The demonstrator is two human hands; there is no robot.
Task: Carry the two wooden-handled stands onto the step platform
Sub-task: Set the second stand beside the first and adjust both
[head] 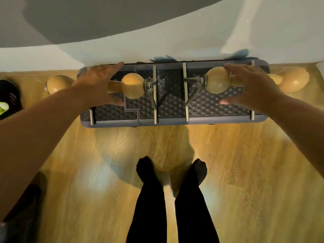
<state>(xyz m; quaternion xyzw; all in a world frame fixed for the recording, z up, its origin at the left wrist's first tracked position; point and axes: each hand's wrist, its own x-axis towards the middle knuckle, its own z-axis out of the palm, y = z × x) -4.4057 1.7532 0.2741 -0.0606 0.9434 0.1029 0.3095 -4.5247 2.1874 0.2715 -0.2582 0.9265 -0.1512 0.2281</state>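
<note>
The grey step platform, topped with a black studded mat, lies on the floor against the wall. Both wooden-handled stands rest across it, end to end. The left stand has round wooden knobs and steel feet; my left hand lies over its handle with fingers stretched out and thumb underneath. My right hand covers the handle of the right stand the same way, fingers straight rather than curled. The handle middles are hidden under my palms. The outer knobs overhang the platform's ends.
A white wall runs right behind the platform, with something blue wedged between them. My legs in black stand on the wooden floor in front. A dark shoe with green sits at far left.
</note>
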